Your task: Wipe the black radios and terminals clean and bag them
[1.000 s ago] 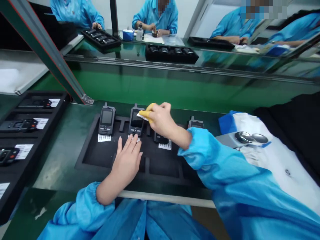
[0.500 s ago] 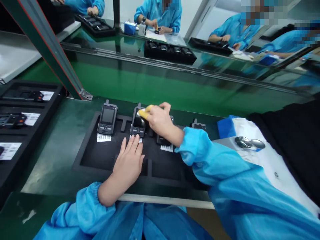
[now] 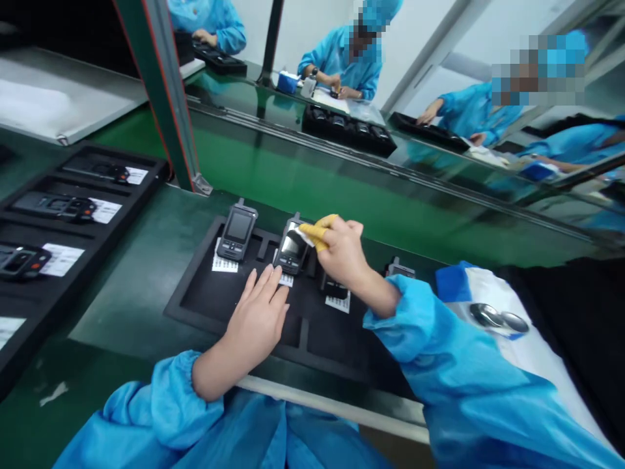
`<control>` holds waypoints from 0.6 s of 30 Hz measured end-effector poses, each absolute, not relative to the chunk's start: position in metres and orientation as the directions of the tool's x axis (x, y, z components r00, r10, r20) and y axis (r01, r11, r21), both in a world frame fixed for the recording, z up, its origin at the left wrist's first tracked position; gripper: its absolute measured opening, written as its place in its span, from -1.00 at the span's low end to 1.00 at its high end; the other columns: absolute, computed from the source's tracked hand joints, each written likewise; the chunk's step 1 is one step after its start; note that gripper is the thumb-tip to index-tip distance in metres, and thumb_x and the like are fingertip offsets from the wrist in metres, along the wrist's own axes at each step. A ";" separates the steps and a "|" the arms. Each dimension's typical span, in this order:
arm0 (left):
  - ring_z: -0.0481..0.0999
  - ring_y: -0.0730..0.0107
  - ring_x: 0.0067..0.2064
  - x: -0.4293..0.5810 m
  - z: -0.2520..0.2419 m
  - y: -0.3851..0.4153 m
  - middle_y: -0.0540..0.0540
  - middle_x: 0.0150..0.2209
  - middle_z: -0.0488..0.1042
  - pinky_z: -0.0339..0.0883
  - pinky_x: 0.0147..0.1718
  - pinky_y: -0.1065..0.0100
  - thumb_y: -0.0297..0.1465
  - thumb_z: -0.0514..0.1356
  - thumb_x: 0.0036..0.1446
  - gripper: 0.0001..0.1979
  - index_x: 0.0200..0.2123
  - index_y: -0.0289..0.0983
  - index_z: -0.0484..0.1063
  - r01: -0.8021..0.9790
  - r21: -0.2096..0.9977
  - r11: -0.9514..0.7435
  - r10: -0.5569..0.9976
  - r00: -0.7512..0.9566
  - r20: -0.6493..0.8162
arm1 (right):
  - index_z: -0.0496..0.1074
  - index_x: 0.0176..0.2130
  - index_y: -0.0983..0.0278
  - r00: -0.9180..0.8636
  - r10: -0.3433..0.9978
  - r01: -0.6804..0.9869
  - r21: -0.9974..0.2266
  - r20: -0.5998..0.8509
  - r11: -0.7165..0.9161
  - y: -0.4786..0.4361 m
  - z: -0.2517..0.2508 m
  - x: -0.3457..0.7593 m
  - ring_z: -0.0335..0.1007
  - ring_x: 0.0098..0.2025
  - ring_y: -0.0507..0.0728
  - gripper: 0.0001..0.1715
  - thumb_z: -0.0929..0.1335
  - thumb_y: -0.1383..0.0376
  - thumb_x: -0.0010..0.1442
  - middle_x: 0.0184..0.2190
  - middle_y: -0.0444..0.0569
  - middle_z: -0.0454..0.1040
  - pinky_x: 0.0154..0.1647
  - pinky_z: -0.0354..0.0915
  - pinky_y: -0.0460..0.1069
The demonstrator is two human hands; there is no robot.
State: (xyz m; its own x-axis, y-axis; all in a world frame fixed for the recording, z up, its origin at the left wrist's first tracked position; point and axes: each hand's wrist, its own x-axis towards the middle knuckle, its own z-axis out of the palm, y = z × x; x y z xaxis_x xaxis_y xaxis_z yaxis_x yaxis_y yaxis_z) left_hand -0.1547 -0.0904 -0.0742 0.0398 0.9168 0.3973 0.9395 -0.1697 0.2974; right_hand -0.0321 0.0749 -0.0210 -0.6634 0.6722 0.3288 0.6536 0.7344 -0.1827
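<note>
- Nearest, at 11 o'clock, the left hand [image 3: 258, 312] lies palm down above the tray [image 3: 209, 293], fingers straight and side by side, gripping nothing; its fingertips meet the foot of the handset [image 3: 291, 251], near its label [image 3: 286, 281], seemingly to brace it.
- Toward 1 o'clock, the right hand [image 3: 342, 257], with yellow finger covers [image 3: 315, 232], has its fingers pinched together on a white wipe [image 3: 307, 238].
- At 12 o'clock, that handset lies face up at the tray's far side, the wipe at its screen's 1 o'clock edge. Contact pressure cannot be told.
- The step in hand looks like wiping this screen; the next stroke calls for a light, flat pinch and a steady left hand.
- Slightly farther, toward 11 o'clock, sits another handset [image 3: 237, 228], neither hand on it.
- Farthest, at 12 o'clock, a co-worker [image 3: 346, 58] sits beyond the partition.
</note>
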 end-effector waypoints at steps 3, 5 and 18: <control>0.30 0.02 0.24 -0.178 -0.072 -0.098 -0.34 0.16 0.38 0.17 0.20 -0.12 -0.48 -0.06 0.27 -0.66 -0.05 -0.39 0.45 0.952 0.296 -0.076 0.920 -0.047 0.390 | 0.55 -0.10 0.10 -0.683 0.651 0.623 -0.201 0.332 0.756 0.081 -0.013 -0.064 0.27 -0.12 0.11 -0.57 0.24 0.47 0.19 -0.23 -0.04 0.45 -0.12 -0.13 0.10; 0.31 -0.01 0.23 -0.195 -0.073 -0.100 -0.36 0.16 0.37 0.17 0.20 -0.15 -0.49 -0.07 0.26 -0.65 -0.03 -0.40 0.44 0.961 0.277 0.016 0.928 -0.117 0.353 | 0.55 -0.13 0.12 -0.731 0.607 0.576 -0.193 0.312 0.794 0.082 -0.014 -0.090 0.25 -0.13 0.11 -0.58 0.23 0.46 0.20 -0.21 -0.03 0.45 -0.12 -0.13 0.10; 0.25 0.06 0.27 -0.209 -0.081 -0.096 -0.40 0.21 0.30 0.12 0.24 -0.07 -0.52 -0.10 0.25 -0.64 0.00 -0.45 0.37 0.945 0.308 0.112 0.945 -0.197 0.261 | 0.52 -0.10 0.25 -0.909 0.400 0.400 -0.017 0.116 0.916 0.054 -0.057 -0.134 0.21 -0.22 0.10 -0.58 0.15 0.44 0.29 -0.25 0.00 0.46 -0.13 -0.16 0.10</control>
State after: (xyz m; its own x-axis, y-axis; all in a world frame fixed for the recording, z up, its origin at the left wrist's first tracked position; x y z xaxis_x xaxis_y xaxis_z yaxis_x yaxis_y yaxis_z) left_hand -0.2087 -0.0959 -0.0811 -0.1974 0.9448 0.2615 0.9447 0.1121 0.3081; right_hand -0.1345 0.0541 -0.0566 -0.9093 0.3996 0.1159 0.4004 0.9162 -0.0174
